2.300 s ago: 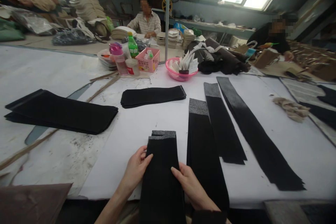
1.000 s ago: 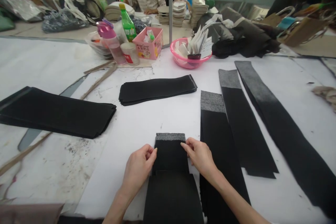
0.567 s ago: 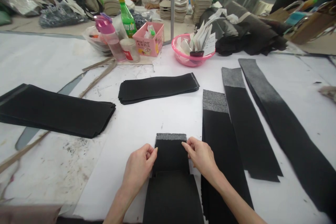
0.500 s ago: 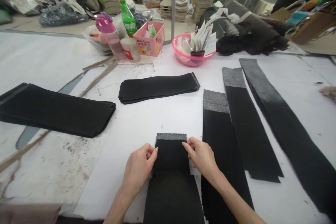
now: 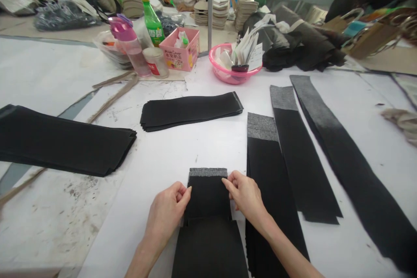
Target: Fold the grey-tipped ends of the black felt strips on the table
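Note:
A black fabric piece (image 5: 208,195) with a grey strip along its far edge lies at the bottom centre, overlapping a wider black piece (image 5: 210,247) nearer me. My left hand (image 5: 169,208) pinches its left edge between thumb and fingers. On the opposite edge, just below the grey strip, my right hand (image 5: 244,191) is closed in a pinch. Right of that hand lies a stack of long black pieces (image 5: 270,182) with a grey end, partly beneath my right forearm.
Black stacks lie at far left (image 5: 61,139) and upper centre (image 5: 192,110). Two more grey-ended strips (image 5: 306,160) (image 5: 352,160) lie right. Behind stand a pink basket (image 5: 233,76), pink box (image 5: 180,52), cup, bottles and a metal pole. People sit beyond.
The view has shifted slightly, so the table items appear a little further left. Both hands keep their pinch at the fabric's edges. More of a person at the upper right shows.

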`<state>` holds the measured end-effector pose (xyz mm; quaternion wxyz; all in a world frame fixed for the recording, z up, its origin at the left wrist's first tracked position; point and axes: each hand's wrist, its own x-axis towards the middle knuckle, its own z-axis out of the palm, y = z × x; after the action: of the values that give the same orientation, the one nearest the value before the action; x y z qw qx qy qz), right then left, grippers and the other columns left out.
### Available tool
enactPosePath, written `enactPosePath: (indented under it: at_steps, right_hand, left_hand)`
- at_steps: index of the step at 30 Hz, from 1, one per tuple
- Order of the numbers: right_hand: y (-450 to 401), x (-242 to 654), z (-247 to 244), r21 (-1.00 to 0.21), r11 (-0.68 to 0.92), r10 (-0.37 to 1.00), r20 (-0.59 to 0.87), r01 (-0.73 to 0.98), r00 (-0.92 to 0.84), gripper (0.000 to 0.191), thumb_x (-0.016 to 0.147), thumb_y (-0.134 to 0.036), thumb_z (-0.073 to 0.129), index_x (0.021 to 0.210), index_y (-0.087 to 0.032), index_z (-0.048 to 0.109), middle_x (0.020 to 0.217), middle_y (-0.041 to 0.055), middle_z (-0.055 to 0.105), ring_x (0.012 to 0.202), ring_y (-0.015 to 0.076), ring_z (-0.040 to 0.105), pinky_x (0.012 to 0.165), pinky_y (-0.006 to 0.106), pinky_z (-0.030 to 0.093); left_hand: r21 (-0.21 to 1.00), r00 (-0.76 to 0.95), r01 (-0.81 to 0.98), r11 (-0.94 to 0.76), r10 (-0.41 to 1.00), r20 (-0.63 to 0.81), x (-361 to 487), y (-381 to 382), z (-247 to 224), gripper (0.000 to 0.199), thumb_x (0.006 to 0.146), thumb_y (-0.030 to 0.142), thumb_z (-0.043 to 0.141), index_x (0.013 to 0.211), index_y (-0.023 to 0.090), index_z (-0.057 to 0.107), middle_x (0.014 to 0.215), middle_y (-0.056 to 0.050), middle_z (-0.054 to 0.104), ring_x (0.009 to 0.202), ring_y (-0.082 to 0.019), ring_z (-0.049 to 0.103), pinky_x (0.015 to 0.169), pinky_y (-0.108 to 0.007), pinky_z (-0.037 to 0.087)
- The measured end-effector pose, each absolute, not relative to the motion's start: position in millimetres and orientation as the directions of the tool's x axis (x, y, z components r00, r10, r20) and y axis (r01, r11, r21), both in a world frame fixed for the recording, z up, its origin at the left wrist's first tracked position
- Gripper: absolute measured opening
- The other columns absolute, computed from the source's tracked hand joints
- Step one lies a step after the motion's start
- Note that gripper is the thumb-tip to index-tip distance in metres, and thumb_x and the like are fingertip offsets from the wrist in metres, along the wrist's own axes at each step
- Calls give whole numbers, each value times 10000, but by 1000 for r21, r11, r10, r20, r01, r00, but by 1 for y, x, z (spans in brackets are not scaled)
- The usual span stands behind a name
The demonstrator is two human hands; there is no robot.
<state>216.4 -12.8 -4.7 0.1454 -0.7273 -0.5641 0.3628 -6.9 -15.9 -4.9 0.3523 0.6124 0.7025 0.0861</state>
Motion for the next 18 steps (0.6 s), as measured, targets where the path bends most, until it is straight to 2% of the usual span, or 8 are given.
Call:
enactPosePath:
  at_steps: [8,18]
  right_hand:
    - [-13,217,-5,-596,-339,917,-383,728,113,249,933,-377,491,738,-233,547,507,-94,617,434,92,569,508,188,337]
    - [-12,218,-11,-647,-361,909,-406,672,97,215,919,-349,504,749,-224,544,511,-94,621,386,77,560,495,172,361]
  left_hand:
    - [495,5,841,220,911,-413,-7,-15,-9,410,881,536,390,639,218,484,455,69,464,434,-112,441,498,-223,269]
    - [486,2,848,210,917,-399,-7,-16,-6,410,870,540,398,636,218,497,466,65,487,448,-119,461,510,-225,278]
